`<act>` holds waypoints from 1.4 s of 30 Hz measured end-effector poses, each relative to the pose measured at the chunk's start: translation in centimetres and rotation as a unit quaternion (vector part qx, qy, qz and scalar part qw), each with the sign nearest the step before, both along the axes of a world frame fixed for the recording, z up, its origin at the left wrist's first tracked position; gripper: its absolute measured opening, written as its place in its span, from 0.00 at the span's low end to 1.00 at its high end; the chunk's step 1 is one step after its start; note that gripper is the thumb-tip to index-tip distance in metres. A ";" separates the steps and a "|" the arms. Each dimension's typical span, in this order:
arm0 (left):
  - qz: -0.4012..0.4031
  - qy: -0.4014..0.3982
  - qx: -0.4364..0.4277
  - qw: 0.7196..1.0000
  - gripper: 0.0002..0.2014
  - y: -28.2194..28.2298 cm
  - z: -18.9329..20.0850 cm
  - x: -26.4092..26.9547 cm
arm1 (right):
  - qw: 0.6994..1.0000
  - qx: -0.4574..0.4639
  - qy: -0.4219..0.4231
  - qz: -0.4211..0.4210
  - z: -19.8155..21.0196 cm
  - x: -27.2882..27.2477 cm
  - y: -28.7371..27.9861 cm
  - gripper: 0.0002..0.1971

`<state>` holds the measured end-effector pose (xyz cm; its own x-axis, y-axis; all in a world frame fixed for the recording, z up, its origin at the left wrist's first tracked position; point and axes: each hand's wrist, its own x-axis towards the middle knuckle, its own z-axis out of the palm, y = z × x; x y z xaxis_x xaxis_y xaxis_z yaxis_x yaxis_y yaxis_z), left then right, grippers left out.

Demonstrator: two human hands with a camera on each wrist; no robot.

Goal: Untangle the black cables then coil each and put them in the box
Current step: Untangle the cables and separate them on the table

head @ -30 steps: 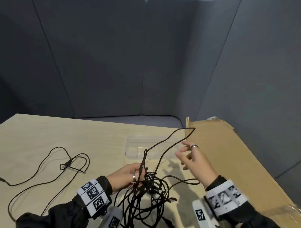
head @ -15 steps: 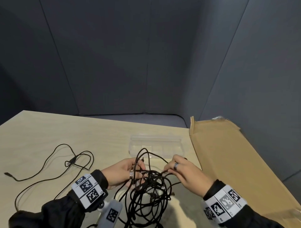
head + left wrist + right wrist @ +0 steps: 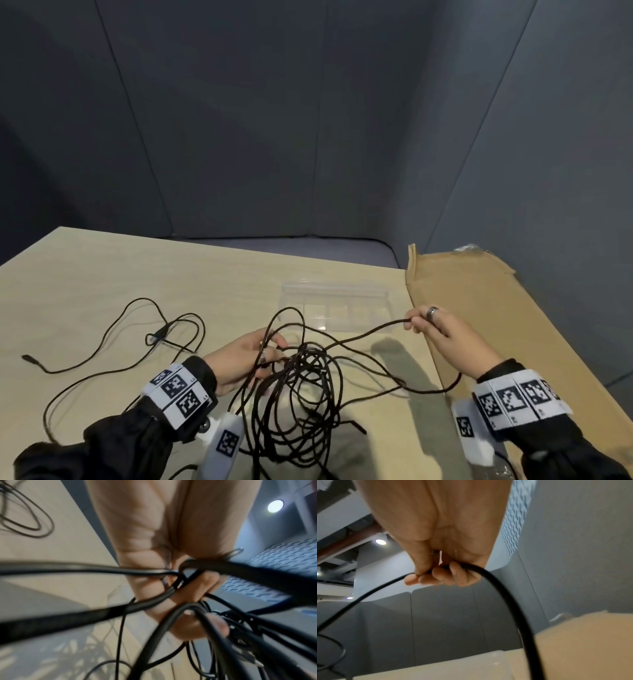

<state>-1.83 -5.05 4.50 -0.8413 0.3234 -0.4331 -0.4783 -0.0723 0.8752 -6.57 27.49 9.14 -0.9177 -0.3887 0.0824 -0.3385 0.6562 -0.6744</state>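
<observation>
A tangle of black cables [image 3: 301, 404] lies on the pale wooden table [image 3: 85, 274] in front of me. My left hand [image 3: 245, 356] grips several strands at the top of the tangle; its curled fingers [image 3: 197, 588] close round them in the left wrist view. My right hand [image 3: 435, 329] is raised to the right and pinches one strand [image 3: 359, 334] that runs back down to the tangle; the thumb and fingers [image 3: 436, 577] close on that cable [image 3: 505, 595]. A clear plastic box [image 3: 337, 308] stands open behind the tangle.
One separate black cable [image 3: 113, 346] sprawls loose on the left of the table. A flattened cardboard sheet [image 3: 496, 325] covers the table's right side. Grey partition walls close in the back and right.
My right hand has drawn its pinched strand out of the tangle, up and to the right. The left hand stays on the tangle.
</observation>
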 end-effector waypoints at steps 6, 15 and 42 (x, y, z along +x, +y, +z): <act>-0.004 -0.053 -0.004 0.999 0.05 -0.8 -1.9 0.2 | 0.998 0.028 -0.016 -0.057 -1.8 -0.4 0.7 0.15; 0.020 -0.075 -0.006 0.997 0.08 -0.8 -2.9 0.1 | 0.934 0.086 0.025 -0.347 -5.6 -1.4 4.4 0.13; -0.118 0.139 -0.180 0.967 0.25 0.9 -1.6 1.0 | 0.987 0.055 -0.036 0.144 -3.5 2.5 -9.2 0.12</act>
